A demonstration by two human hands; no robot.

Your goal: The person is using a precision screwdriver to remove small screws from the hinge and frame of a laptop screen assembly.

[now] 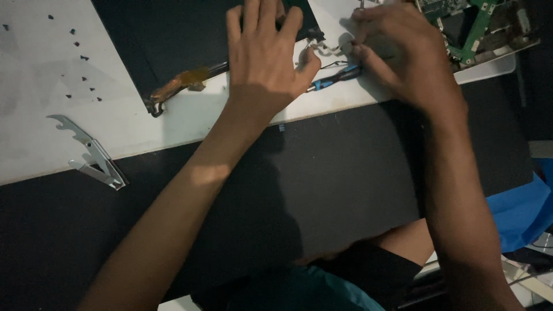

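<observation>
Left hand (262, 55) spread flat on dark panel (173, 40), right hand (397, 52) curled (contents hidden), blue screwdriver (337, 78) between.

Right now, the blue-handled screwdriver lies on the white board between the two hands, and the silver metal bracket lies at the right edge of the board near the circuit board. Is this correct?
Not quite. The silver metal bracket lies at the left, over the near edge of the white board, far from the green circuit board. The head view shows it. The blue-handled screwdriver does lie between the left hand and the right hand.
</observation>
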